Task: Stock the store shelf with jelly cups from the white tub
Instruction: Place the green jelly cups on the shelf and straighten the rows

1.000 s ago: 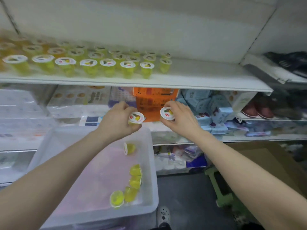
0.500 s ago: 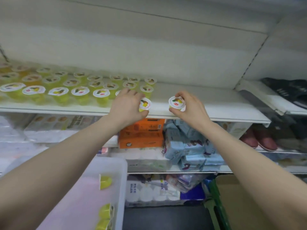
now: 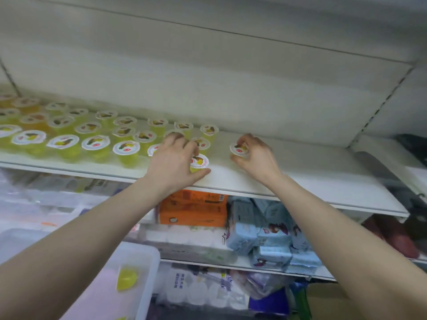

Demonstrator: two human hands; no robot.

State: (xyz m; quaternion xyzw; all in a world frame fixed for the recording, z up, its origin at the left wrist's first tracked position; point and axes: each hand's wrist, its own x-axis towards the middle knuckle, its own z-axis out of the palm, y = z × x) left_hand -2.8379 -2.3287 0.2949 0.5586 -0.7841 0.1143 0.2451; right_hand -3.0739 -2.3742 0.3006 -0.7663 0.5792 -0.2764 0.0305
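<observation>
Up on the white shelf [image 3: 300, 181], we have both hands busy at the right end of the rows of jelly cups [image 3: 97, 144] already stocked. Our left hand [image 3: 173, 162] curls its fingers and thumb round one cup [image 3: 199, 161] at the front edge, just beside the last cup of the front row; whether its base is down on the board yet we cannot tell. Our right hand [image 3: 256, 155] pinches a second cup [image 3: 239, 148] by its rim, a little to the right, with open shelf beyond it. We judge the job well along: several rows stand filled on the left, while the right stretch of the shelf has no cups. Below, the white tub [image 3: 147, 269] shows only in part, with one yellow cup [image 3: 126, 278] lying in it and the edge of another at the frame's bottom. So a few cups seem left to fetch once we let these two go.
</observation>
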